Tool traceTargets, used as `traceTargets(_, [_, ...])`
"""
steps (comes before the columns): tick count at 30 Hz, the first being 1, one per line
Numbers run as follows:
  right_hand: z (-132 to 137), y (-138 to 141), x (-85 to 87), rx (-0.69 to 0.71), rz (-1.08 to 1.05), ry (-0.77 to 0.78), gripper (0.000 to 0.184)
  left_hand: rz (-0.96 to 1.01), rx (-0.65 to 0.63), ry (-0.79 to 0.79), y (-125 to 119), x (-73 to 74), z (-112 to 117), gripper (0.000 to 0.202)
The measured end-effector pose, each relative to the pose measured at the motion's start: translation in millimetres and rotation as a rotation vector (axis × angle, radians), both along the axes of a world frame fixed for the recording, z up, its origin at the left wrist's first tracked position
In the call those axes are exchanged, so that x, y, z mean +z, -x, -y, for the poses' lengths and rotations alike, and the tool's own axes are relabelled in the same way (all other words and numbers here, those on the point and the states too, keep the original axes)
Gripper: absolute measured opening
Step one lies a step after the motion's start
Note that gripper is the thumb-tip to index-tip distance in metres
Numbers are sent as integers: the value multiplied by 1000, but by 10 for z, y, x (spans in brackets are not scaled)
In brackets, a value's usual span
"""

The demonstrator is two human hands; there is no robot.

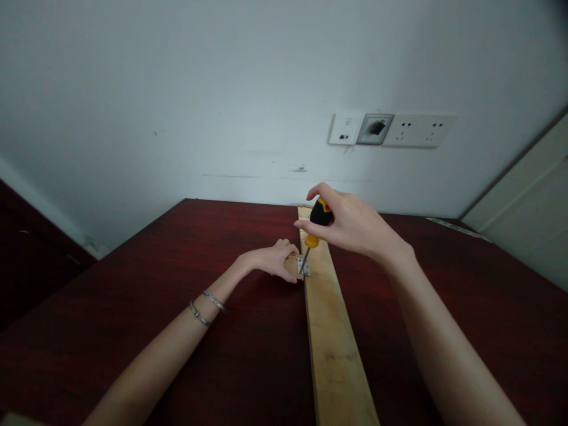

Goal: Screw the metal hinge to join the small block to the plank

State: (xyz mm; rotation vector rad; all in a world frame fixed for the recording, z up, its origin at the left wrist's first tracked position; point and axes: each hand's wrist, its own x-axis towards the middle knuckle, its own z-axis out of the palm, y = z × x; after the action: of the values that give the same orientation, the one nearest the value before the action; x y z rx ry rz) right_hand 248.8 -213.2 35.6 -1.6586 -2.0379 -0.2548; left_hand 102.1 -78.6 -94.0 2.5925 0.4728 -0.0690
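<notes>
My right hand [355,222] is wrapped round the black and yellow handle of a screwdriver [320,214]. Its thin shaft slants down to a small metal hinge [303,265], where the tip appears to meet a screw. The hinge spans a long wooden board [333,331] and a small wooden block [290,266] beside the board's left edge. My left hand [275,260] grips that block from the left, thumb on the near side and fingers on the far side. Part of the block is hidden under the hand.
The board lies lengthwise on a dark red tabletop [239,367], its far end close to the white wall [248,106]. A row of wall sockets [412,131] sits above the table. A thin patterned strip [457,228] lies at the far right edge.
</notes>
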Motion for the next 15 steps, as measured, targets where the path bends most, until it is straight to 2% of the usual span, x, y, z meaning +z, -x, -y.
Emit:
traceTargets(3, [-14, -11, -2, 52, -24, -10, 21, 1, 8, 0, 7, -8, -2, 70])
traceTargets(5, [-20, -24, -6, 102, -53, 3, 22, 7, 3, 1, 11, -18, -7, 70])
traceTargets(8, [-23, -36, -17, 52, -42, 11, 32, 6, 4, 10, 13, -31, -14, 71])
traceTargets(11, [-31, -43, -27, -26, -33, -1, 30, 3, 8, 3, 12, -36, -15, 72])
traceTargets(15, [-34, -55, -21, 69, -77, -7, 16, 16, -8, -14, 9, -28, -13, 69])
